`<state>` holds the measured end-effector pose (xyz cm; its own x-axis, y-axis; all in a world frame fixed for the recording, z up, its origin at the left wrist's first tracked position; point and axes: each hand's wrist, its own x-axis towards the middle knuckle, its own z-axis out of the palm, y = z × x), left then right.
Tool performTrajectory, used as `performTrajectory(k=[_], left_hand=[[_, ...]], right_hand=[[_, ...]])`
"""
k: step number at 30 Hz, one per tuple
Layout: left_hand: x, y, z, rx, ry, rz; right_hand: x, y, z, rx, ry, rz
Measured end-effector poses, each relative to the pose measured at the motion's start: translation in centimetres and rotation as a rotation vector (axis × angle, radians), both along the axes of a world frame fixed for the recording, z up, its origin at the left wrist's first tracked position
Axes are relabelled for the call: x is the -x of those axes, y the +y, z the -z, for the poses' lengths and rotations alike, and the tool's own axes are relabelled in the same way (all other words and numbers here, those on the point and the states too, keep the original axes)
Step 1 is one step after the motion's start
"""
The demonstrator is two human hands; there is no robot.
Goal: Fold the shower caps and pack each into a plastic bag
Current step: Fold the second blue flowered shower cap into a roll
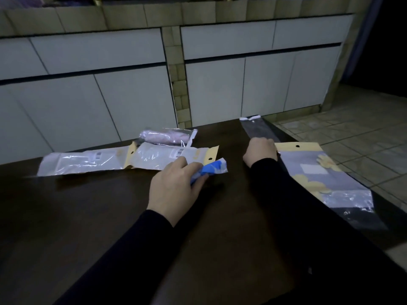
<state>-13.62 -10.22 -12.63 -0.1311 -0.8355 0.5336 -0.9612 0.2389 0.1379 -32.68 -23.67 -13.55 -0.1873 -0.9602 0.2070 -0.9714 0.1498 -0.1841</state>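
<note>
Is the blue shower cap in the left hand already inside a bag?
No. The blue shower cap is folded small and bare in the left hand, outside every bag.

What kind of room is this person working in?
Probably a home kitchen: a tiled counter with white cabinet doors beneath, a tiled floor, and a dark wooden table serving as the packing surface.

A home kitchen, dimly lit: white cabinets (132,62) with drawers under a tiled counter (176,9) span the upper frame, floor tiles (352,133) at right, a dark wooden table (110,216) in the foreground.
</note>
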Motion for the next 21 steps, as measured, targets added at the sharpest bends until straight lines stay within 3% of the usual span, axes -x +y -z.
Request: performTrajectory(k=[17,21], left_hand=[[-0.5,0.4,-0.7,-0.083,0.008,-0.097],[-1.0,0.5,-0.7,-0.097,0.025,-0.099]], right_hand=[[0.3,0.8,-0.3,0.144,-0.144,-0.041],[-0.9,2.1,-0.9,0.316,-0.225,-0.159]])
